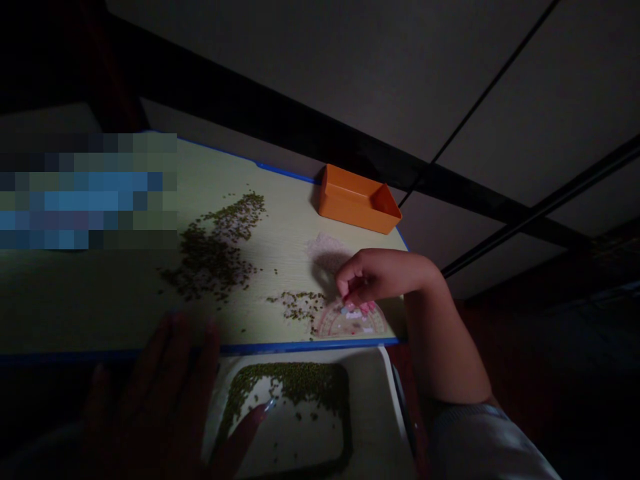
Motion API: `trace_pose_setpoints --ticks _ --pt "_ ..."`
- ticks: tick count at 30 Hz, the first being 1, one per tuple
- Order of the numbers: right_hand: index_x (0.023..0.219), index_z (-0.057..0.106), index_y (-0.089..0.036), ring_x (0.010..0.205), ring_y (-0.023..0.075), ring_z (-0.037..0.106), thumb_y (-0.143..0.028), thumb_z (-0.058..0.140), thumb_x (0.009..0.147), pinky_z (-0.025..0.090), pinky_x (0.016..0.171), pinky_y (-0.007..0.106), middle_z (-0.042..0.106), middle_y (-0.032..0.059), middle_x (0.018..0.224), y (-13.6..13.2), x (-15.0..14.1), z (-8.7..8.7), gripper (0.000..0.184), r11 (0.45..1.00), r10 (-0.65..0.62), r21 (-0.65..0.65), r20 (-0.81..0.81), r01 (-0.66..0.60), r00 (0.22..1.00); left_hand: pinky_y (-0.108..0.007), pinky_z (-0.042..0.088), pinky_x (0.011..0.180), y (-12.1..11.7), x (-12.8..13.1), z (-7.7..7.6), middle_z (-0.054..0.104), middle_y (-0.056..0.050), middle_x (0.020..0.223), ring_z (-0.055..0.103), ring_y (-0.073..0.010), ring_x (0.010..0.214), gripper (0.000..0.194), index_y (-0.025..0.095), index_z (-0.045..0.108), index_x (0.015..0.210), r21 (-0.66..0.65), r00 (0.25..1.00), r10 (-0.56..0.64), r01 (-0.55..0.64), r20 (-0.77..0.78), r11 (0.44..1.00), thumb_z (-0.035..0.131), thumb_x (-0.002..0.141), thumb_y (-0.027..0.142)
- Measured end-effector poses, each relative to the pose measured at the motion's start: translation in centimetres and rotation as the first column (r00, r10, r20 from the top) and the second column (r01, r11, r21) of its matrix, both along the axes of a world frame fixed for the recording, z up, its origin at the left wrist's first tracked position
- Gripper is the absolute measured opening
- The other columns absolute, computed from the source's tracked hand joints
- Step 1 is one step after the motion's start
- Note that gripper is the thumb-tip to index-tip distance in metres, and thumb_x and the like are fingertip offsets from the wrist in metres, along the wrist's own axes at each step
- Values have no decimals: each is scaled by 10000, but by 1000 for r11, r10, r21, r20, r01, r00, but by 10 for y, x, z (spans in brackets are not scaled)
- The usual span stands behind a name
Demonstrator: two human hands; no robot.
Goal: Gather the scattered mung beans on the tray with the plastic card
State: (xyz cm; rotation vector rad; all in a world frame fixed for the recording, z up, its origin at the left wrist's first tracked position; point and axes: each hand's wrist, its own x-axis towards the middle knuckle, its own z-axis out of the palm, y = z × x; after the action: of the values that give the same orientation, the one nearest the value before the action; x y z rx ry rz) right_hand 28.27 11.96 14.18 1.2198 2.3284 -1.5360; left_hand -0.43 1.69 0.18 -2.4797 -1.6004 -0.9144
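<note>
Thumb and fingers pinched together, my right hand (375, 277) grips the upper part of a clear, semicircular protractor (350, 325) with a pinkish print. The protractor is at the table's near edge, touching a small scatter of green beans (300, 305). Just beyond that hand lies a patch of fine pale grains (325, 247). In shadow at the lower left, my left hand (155, 387) is open with fingers spread over the table's near edge. Its thumb reaches above a white tray (385, 393) holding many small green beans (310, 379).
On the pale, blue-edged table (280, 193), a larger pile of green beans (215, 257) lies left of centre. An orange open box (357, 203) stands at the far right edge, near dark-framed panels (500, 80). A blurred-out bluish area covers the far left.
</note>
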Motion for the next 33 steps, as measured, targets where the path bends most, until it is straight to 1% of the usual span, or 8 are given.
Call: trace_pose_setpoints --ticks 4,7,12,17,23,26,29,33 --pt "731 555 -148 546 69 529 -219 641 844 394 553 209 576 -46 587 0 -1 -1 159 1000 4 22 41 -5 999 -702 117 1144 0 0 1 83 -114 1641 188 -388 1479 812 227 76 1520 13 1000 -7 7 -1 1000 430 823 448" --pt "733 555 -149 542 67 532 -232 630 853 395 563 210 576 -48 585 0 1 -1 164 1000 -9 23 51 8 999 -703 115 1145 0 1 1 95 -123 1639 194 -394 1476 812 224 82 1520 16 1000 -11 11 5 1000 433 821 444" --pt "733 573 -141 563 69 515 -244 659 829 381 566 207 588 -38 606 2 7 0 165 992 -29 128 85 18 996 -729 140 1125 0 0 0 89 -122 1640 205 -416 1467 824 252 51 1521 -1 1000 -5 5 9 1000 429 820 465" --pt "752 569 -142 558 75 542 -227 634 839 398 559 207 591 -37 605 1 5 2 138 999 -16 38 70 14 997 -747 143 1113 0 -1 1 84 -120 1640 193 -416 1470 836 279 20 1520 -32 1000 -9 9 -1 999 423 816 482" --pt "729 573 -140 556 68 528 -197 641 831 391 567 206 590 -41 595 1 0 -1 136 998 23 61 86 -28 996 -688 106 1158 0 1 0 62 -65 1649 173 -361 1487 804 295 46 1518 -21 1000 11 -11 24 1000 416 824 465" --pt "729 573 -143 573 78 543 -209 631 837 388 567 213 620 -23 621 2 1 -2 138 994 1 109 146 -17 989 -690 99 1156 0 0 0 52 -72 1648 174 -367 1486 803 270 64 1519 -3 1000 5 -4 10 1000 419 825 465" --pt "739 580 -141 575 82 544 -194 624 831 378 566 217 630 -16 632 3 1 -1 114 986 -35 168 196 2 980 -699 129 1143 1 -1 -1 80 -114 1642 192 -386 1477 812 225 84 1519 30 1000 -14 14 -1 999 430 824 463" --pt "729 587 -135 566 85 535 -182 617 829 351 556 223 619 -19 607 4 0 1 114 973 -47 231 241 -10 969 -676 111 1159 0 0 0 81 -121 1641 180 -375 1483 813 205 103 1518 32 1000 -16 16 3 999 440 822 458"
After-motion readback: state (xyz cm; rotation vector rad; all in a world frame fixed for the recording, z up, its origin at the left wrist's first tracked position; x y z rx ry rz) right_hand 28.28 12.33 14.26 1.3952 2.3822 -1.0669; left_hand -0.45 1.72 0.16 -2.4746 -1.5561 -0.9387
